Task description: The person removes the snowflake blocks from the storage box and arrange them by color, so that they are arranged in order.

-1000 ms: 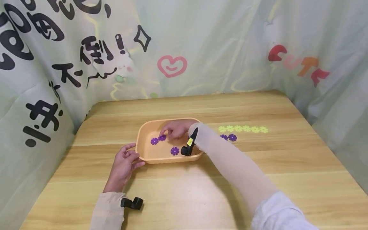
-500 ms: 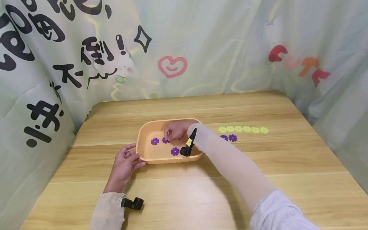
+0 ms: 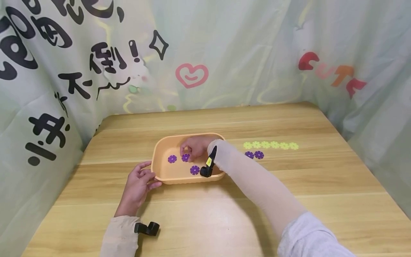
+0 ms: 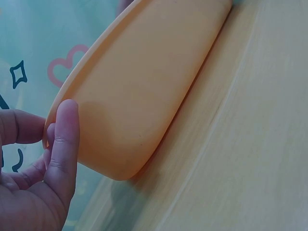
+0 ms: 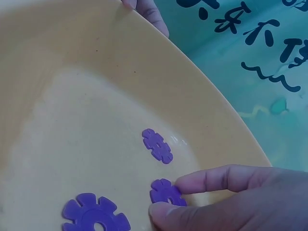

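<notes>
An orange plastic basin (image 3: 167,181) stands on the table, its left end gripped at the rim between the thumb and fingers of my left hand (image 3: 138,185). In the left wrist view that thumb (image 4: 66,130) lies against the basin's outer wall. Inside the basin, my right hand (image 3: 197,145) pinches a purple snowflake disc (image 5: 166,191) by its edges with thumb and index finger, close to the basin floor. Two more purple discs lie flat in there: one (image 3: 172,159) to the left, another (image 3: 194,170) nearer the front. Part of the basin's right side is hidden by my right forearm.
Right of the basin, several yellow snowflake discs (image 3: 274,145) form a row on the wooden table (image 3: 205,217). Two purple discs (image 3: 258,155) lie just in front of that row, beside my right forearm. A printed curtain (image 3: 231,53) hangs behind and along the sides.
One purple disc has shifted right, away from its left neighbour, with my right hand's fingers on it. My fingers have closed round its edges. The left hand and basin stay put.
</notes>
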`<state>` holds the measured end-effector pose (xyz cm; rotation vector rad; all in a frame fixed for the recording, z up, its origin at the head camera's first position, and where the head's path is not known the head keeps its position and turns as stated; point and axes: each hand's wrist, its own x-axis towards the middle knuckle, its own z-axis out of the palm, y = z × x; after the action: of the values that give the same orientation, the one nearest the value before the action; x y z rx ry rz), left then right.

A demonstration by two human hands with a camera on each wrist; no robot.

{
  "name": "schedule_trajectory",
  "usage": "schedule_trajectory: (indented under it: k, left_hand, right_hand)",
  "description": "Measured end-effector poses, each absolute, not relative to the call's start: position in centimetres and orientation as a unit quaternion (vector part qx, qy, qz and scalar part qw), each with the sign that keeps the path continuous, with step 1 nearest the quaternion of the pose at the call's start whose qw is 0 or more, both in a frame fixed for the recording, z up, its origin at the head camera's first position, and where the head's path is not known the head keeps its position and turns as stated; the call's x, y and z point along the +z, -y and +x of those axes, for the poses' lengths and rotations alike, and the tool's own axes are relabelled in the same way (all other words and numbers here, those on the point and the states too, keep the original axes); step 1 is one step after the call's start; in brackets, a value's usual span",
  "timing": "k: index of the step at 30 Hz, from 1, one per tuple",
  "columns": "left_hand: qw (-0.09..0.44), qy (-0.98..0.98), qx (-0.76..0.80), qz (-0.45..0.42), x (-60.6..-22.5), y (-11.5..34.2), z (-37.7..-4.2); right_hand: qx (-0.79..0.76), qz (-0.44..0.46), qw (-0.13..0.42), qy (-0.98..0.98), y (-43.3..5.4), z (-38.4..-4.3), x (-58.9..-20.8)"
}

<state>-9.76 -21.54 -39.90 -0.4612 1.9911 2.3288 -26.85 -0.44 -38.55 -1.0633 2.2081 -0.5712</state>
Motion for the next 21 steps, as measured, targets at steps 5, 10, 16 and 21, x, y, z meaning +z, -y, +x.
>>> schedule_trajectory:
  k: [5,10,16,21]
  left_hand:
    - [0.018,-0.642,0.752,-0.15,-39.89,21.51,-9.68]
    - [0.024,-0.649,0.746,-0.15,-39.85,21.52,-9.65]
    - [0.027,-0.656,0.738,-0.157,-40.02,21.56,-9.33]
    - [0.022,-0.653,0.742,-0.151,-40.06,21.54,-9.57]
  right_hand:
    - [-0.221,-0.411,0.309,-0.829,0.5,-26.86,-38.69]
    - [-0.226,-0.408,0.316,-0.826,0.42,-26.69,-38.5]
    - [-0.16,-0.417,0.268,-0.854,0.3,-26.29,-38.24]
    - [-0.16,-0.406,0.26,-0.862,-0.2,-26.64,-37.75]
